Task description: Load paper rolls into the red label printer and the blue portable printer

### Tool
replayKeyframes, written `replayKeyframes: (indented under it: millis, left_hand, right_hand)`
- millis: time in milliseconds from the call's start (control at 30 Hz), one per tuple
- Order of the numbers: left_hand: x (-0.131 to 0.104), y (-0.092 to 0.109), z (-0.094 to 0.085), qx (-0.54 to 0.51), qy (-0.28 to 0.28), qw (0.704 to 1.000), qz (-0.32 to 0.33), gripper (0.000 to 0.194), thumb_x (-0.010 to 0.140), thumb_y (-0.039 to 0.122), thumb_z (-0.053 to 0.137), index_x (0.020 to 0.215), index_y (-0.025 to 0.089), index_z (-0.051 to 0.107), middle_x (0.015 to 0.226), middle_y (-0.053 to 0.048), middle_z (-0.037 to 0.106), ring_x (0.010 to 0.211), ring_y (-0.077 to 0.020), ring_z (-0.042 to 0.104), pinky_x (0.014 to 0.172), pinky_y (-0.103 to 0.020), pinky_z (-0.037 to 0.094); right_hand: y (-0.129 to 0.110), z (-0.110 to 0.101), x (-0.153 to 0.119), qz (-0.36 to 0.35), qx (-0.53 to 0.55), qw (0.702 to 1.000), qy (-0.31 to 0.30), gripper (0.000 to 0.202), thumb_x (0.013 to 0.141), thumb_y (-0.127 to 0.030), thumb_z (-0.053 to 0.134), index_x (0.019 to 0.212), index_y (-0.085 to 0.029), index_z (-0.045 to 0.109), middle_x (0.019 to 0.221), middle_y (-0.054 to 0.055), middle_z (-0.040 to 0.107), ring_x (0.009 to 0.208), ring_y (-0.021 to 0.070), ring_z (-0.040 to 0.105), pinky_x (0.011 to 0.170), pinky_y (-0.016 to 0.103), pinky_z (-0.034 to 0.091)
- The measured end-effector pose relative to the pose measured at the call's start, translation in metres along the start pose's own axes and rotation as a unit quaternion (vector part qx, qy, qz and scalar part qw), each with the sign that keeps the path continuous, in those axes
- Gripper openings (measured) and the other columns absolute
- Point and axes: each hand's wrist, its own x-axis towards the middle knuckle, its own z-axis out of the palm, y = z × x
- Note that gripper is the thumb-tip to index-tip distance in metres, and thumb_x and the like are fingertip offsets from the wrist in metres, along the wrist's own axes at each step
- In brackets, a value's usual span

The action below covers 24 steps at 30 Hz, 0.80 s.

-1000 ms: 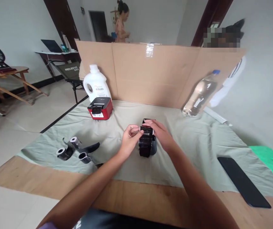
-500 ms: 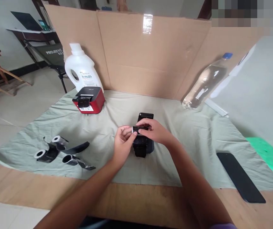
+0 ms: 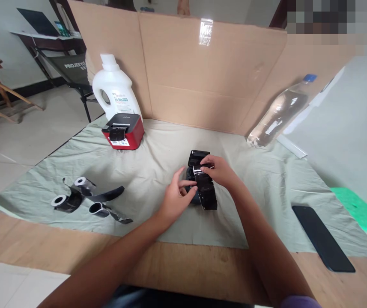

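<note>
A small dark device (image 3: 199,156) with its lid raised lies on the grey-green cloth in the middle. My right hand (image 3: 218,171) pinches a roll of black tape-like film (image 3: 206,188) over the device's right side, and a strip of the film hangs down towards me. Just left of it, my left hand (image 3: 178,194) has its fingers spread, the fingertips close to the device and the film. Whether those fingertips touch is hard to tell. The lower part of the device is partly hidden by the film and my left hand.
Several black rolls (image 3: 69,201) with loose strips lie at the left. Further back stand a red-and-black printer (image 3: 130,132) and a white jug (image 3: 115,90) before a cardboard screen (image 3: 199,77). A plastic bottle (image 3: 279,111) leans at the right; a black phone (image 3: 323,239) lies nearer.
The roll and its strip have moved right in my right hand, uncovering the device's inside. My left hand has let go of the roll and spread its fingers.
</note>
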Motion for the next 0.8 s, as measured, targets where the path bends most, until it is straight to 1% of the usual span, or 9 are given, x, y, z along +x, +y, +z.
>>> replayKeyframes:
  millis: [33, 100, 167, 233, 300, 400, 500, 667, 800]
  left_hand:
    - [-0.001, -0.001, 0.0, 0.066, -0.007, 0.997, 0.041, 0.061, 0.087, 0.033, 0.064, 0.144, 0.026, 0.042, 0.108, -0.005, 0.073, 0.055, -0.0085, 0.053, 0.06, -0.026, 0.05]
    - [-0.004, -0.002, -0.001, 0.193, -0.026, 0.973, 0.124, 0.049, 0.087, 0.031, 0.061, 0.135, 0.026, 0.053, 0.113, -0.005, 0.071, 0.066, -0.0121, 0.061, 0.069, -0.029, 0.053]
    - [-0.007, 0.0, -0.001, 0.291, -0.045, 0.937, 0.188, 0.046, 0.086, 0.034, 0.063, 0.13, 0.025, 0.058, 0.121, -0.007, 0.067, 0.085, -0.0181, 0.067, 0.074, -0.03, 0.054]
    - [-0.009, 0.003, -0.001, 0.359, -0.069, 0.904, 0.221, 0.049, 0.083, 0.039, 0.066, 0.129, 0.024, 0.059, 0.126, -0.009, 0.062, 0.101, -0.0236, 0.065, 0.074, -0.03, 0.054]
    - [-0.011, 0.005, -0.002, 0.403, -0.091, 0.879, 0.239, 0.055, 0.08, 0.042, 0.07, 0.13, 0.023, 0.057, 0.131, -0.01, 0.057, 0.108, -0.0262, 0.062, 0.072, -0.03, 0.054]
    - [-0.011, 0.006, -0.003, 0.44, -0.118, 0.852, 0.258, 0.064, 0.078, 0.043, 0.071, 0.136, 0.023, 0.052, 0.136, -0.011, 0.052, 0.111, -0.0279, 0.057, 0.072, -0.033, 0.054]
    - [-0.011, 0.005, -0.003, 0.47, -0.132, 0.83, 0.269, 0.064, 0.081, 0.038, 0.068, 0.139, 0.022, 0.049, 0.137, -0.01, 0.052, 0.11, -0.0282, 0.055, 0.072, -0.035, 0.054]
    - [-0.011, 0.002, -0.001, 0.484, -0.118, 0.824, 0.268, 0.054, 0.085, 0.024, 0.057, 0.139, 0.022, 0.051, 0.133, -0.011, 0.055, 0.107, -0.0262, 0.055, 0.069, -0.033, 0.053]
    - [-0.011, 0.001, 0.0, 0.476, -0.115, 0.828, 0.273, 0.053, 0.085, 0.022, 0.055, 0.137, 0.022, 0.052, 0.131, -0.011, 0.055, 0.106, -0.0259, 0.055, 0.069, -0.032, 0.053]
  right_hand:
    - [0.001, 0.006, 0.0, 0.004, -0.007, 1.0, 0.016, 0.012, 0.076, -0.023, 0.062, 0.088, -0.021, 0.065, 0.089, 0.002, 0.07, 0.08, 0.0177, 0.061, 0.077, 0.034, 0.047]
    - [0.003, 0.016, 0.001, 0.006, -0.019, 0.999, 0.048, 0.011, 0.076, -0.023, 0.061, 0.086, -0.021, 0.064, 0.088, 0.002, 0.07, 0.081, 0.0182, 0.061, 0.079, 0.035, 0.047]
    - [0.005, 0.023, 0.001, 0.009, -0.016, 0.997, 0.075, 0.011, 0.075, -0.024, 0.061, 0.086, -0.022, 0.063, 0.087, 0.002, 0.069, 0.081, 0.0187, 0.06, 0.08, 0.036, 0.047]
    - [0.007, 0.027, 0.001, 0.015, 0.001, 0.996, 0.086, 0.012, 0.075, -0.026, 0.061, 0.086, -0.021, 0.063, 0.086, 0.002, 0.068, 0.08, 0.019, 0.06, 0.08, 0.037, 0.047]
    - [0.008, 0.027, 0.0, 0.019, 0.019, 0.996, 0.085, 0.014, 0.074, -0.027, 0.061, 0.087, -0.021, 0.063, 0.086, 0.003, 0.067, 0.08, 0.0191, 0.059, 0.08, 0.037, 0.048]
    - [0.008, 0.023, 0.0, 0.031, 0.062, 0.995, 0.071, 0.017, 0.073, -0.03, 0.063, 0.087, -0.02, 0.063, 0.088, 0.004, 0.068, 0.08, 0.0188, 0.06, 0.08, 0.037, 0.048]
    - [0.008, 0.021, 0.0, 0.03, 0.093, 0.994, 0.053, 0.019, 0.074, -0.031, 0.063, 0.089, -0.019, 0.063, 0.09, 0.004, 0.069, 0.082, 0.0189, 0.061, 0.082, 0.037, 0.049]
    - [0.012, 0.024, 0.0, -0.037, -0.006, 0.999, 0.032, 0.013, 0.079, -0.023, 0.055, 0.091, -0.021, 0.059, 0.098, 0.004, 0.068, 0.095, 0.0205, 0.062, 0.09, 0.04, 0.047]
    - [0.013, 0.028, -0.001, -0.098, -0.119, 0.988, -0.003, 0.018, 0.081, -0.012, 0.05, 0.094, -0.023, 0.057, 0.099, 0.005, 0.067, 0.096, 0.0223, 0.058, 0.093, 0.043, 0.043]
